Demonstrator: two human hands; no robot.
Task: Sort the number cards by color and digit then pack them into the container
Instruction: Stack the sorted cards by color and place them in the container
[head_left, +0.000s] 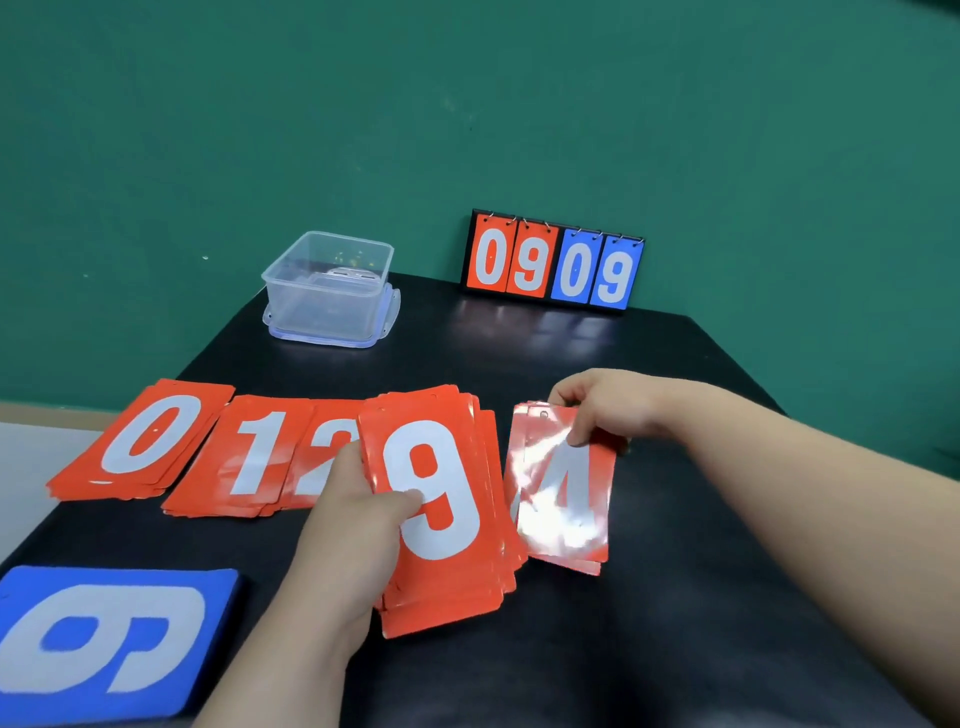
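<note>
Two hands show over the black table (649, 639). Nearest me, at left, lies a blue 9 pile (114, 634). My left hand (353, 525) grips a red stack (441, 499) topped by a 9, thumb on its face. Just beside it, my right hand (608, 410) pinches the red 4 cards (566, 488) at their far end. Beyond lie the red 0 pile (145, 441), 1 pile (254, 452) and 2 pile (327, 447), then the clear container (327, 286) and the scoreboard (553, 262).
</note>
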